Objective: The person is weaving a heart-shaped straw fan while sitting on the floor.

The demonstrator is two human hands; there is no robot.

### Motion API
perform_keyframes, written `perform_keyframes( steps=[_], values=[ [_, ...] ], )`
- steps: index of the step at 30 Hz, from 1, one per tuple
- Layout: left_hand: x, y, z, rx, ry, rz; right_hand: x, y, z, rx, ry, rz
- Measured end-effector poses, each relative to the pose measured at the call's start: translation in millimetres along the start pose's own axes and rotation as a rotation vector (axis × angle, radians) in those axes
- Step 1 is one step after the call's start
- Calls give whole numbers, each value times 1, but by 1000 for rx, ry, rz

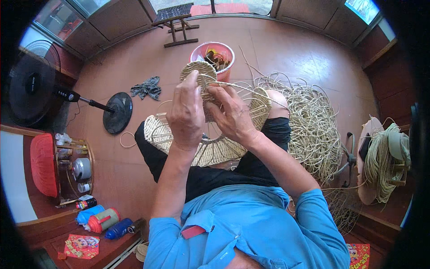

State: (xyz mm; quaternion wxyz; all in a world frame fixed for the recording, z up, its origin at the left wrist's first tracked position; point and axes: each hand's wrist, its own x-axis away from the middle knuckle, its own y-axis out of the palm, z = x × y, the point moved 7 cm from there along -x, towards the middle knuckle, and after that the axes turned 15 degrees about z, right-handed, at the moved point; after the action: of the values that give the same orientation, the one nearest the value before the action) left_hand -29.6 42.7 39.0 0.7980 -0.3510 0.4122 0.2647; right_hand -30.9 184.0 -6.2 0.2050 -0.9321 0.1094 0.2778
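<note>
A woven straw piece (210, 153) lies across my lap, broad and curved, with radiating cords and an opening in its middle. A smaller rounded woven part (196, 68) rises at its far side, between my hands. My left hand (185, 112) is closed against the left of this raised part, fingers pointing up. On its right, my right hand (231, 110) has bent fingers pressed to the weave, where a straw cord (230, 84) runs out to the right. The fingertips of both hands are partly hidden by the weave.
Loose straw cord (311, 130) is heaped on the floor to my right. Ahead stand a pink bucket (194, 54) and a small wooden stool (180, 33). At left are a standing fan (117, 113), a dark cloth (147, 88) and a shelf with a kettle (81, 169). Coiled cord (380, 161) hangs far right.
</note>
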Motion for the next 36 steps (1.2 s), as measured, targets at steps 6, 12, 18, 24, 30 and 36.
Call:
perform_keyframes(
  steps=[6, 12, 18, 24, 30, 36],
  values=[
    [0, 2, 22, -78, 218, -46, -3, 2, 7, -124, 125, 22],
    [6, 14, 22, -158, 124, -185, -1, 1, 4, -103, 31, 69],
    [2, 11, 18, -51, 28, -204, 0, 3, 4, -152, 47, 110],
    [26, -2, 11, 31, 183, -70, 6, -4, -5, -113, -58, 133],
    [38, -6, 0, 184, -112, -21, 7, -1, 5, -135, -4, 157],
    [37, 5, -17, 993, -1075, -160, 9, -16, -5, -39, -28, 317]
  ],
)
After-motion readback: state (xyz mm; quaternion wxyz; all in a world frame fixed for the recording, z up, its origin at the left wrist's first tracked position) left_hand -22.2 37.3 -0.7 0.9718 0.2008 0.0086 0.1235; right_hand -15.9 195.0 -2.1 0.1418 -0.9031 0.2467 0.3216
